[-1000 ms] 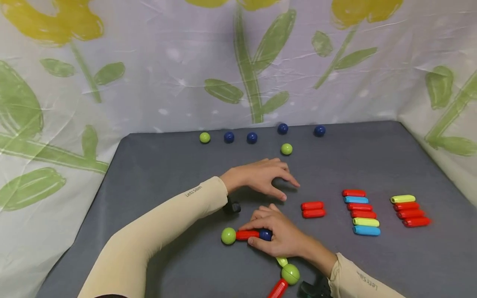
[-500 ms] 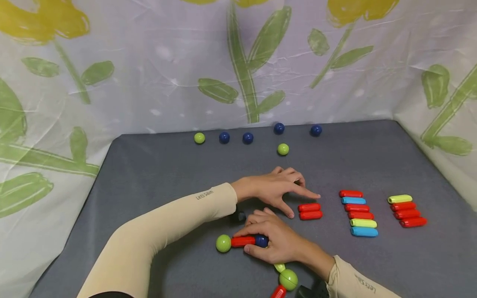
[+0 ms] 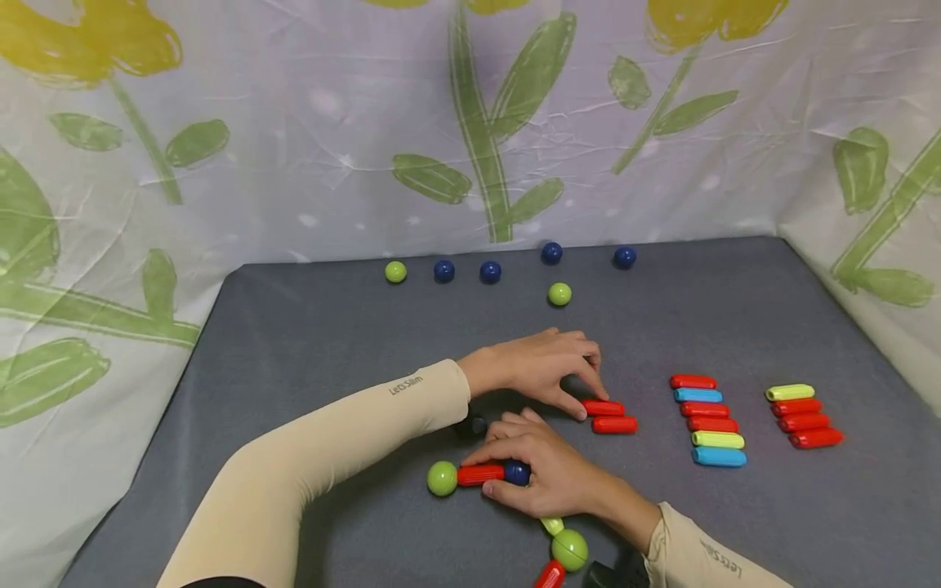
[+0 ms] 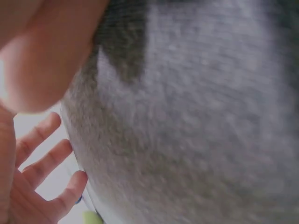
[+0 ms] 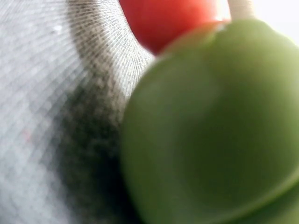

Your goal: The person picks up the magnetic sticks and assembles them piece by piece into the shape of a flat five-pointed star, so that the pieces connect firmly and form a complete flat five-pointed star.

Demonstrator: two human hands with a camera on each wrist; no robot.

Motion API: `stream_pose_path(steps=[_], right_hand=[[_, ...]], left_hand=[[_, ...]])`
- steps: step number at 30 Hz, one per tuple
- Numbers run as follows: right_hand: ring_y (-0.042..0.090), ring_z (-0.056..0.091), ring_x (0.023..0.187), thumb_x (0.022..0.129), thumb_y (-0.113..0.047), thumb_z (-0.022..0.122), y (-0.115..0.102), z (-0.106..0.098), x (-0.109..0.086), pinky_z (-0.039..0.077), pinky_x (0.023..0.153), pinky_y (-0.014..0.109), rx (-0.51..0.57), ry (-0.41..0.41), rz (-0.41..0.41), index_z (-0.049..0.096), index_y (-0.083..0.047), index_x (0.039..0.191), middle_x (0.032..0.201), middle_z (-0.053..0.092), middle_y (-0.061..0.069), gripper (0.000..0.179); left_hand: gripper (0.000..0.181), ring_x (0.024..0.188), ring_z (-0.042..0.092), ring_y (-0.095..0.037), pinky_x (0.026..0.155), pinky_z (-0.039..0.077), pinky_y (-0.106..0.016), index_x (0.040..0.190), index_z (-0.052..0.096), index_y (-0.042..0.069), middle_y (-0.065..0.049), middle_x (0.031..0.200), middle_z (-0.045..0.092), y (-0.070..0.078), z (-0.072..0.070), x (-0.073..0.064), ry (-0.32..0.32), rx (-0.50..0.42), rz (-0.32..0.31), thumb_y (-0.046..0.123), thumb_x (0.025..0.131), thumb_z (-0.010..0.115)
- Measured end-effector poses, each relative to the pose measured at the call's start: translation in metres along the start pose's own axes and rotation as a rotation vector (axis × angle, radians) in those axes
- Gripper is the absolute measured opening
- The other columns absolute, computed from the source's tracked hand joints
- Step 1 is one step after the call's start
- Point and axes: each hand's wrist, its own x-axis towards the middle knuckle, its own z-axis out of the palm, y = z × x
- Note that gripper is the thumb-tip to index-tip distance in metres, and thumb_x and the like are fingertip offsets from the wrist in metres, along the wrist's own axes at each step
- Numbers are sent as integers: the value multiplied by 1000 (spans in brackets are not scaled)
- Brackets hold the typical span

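In the head view my left hand (image 3: 547, 367) pinches the left end of a red rod (image 3: 604, 407) between thumb and index finger. A second red rod (image 3: 615, 425) lies just in front of it. My right hand (image 3: 547, 469) holds a joined piece by its red ribbed rod (image 3: 481, 475) and blue ball (image 3: 517, 473). A green ball (image 3: 442, 478) caps the rod's left end. From under the right hand a yellow-green rod (image 3: 552, 526) runs to another green ball (image 3: 569, 550), which fills much of the right wrist view, with a red rod (image 3: 550, 575) attached.
On the grey table (image 3: 331, 327), a column of red, blue and yellow rods (image 3: 711, 425) lies to the right, and another column (image 3: 804, 416) farther right. Several blue balls (image 3: 490, 273) and two green balls (image 3: 559, 294) sit toward the back edge. A flowered cloth (image 3: 294, 122) hangs behind.
My left hand reached right to the pair of red rods, then its fingers closed on the back one, which slid slightly left. My right hand keeps its hold on the joined piece.
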Motion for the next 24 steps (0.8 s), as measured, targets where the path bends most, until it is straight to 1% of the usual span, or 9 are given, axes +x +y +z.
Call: stream_pose_path(steps=[3,6,9,11,14,17,21,24], right_hand=[[-3,53,97,90,-27,73,0,0,0,37,88,24,5,2,-2,73,-32,121,101,65,-20,32],[-4,52,93,90,-26,73,0,1,0,36,86,23,13,8,-7,73,-32,121,97,64,-20,32],[-4,52,90,90,-25,74,0,2,1,36,84,23,24,16,-12,74,-31,120,94,63,-19,31],[-4,52,90,91,-25,73,0,2,1,36,84,23,36,13,-6,74,-30,119,93,63,-19,29],[-4,51,89,93,-26,72,-1,2,2,34,83,24,51,0,24,74,-31,119,93,62,-20,27],[-3,49,88,94,-27,72,-2,1,3,31,81,25,56,1,71,74,-32,119,93,62,-20,26],[0,48,88,93,-24,74,1,-2,7,29,78,27,42,44,141,74,-31,118,92,61,-19,26],[2,49,88,94,-24,73,7,-7,11,28,78,29,22,89,199,74,-29,118,94,63,-18,25]], left_hand=[[27,110,50,-10,87,39,-31,117,77,34,8,118,62,-1,-2,-7,4,-6,-20,45,92,74],[21,112,50,-11,91,41,-35,113,77,31,8,118,62,-3,-3,-15,-4,-13,-61,40,94,72],[17,116,51,-12,98,43,-40,109,76,29,8,119,62,-7,-4,-28,-6,-23,-128,38,96,71],[14,120,51,-12,101,43,-45,106,75,29,9,121,62,-12,-4,-41,3,-29,-191,37,96,71],[13,127,51,-15,105,40,-51,102,74,27,7,128,62,-19,-3,-70,36,-68,-299,37,94,72],[13,134,49,-19,109,37,-55,101,74,26,4,137,61,-27,-1,-108,98,-134,-399,36,93,73],[12,139,47,-25,112,34,-58,102,73,26,0,143,59,-38,11,-161,226,-199,-508,34,94,73],[11,140,45,-28,112,31,-59,103,72,26,-2,144,58,-41,22,-195,321,-216,-575,32,94,74]])
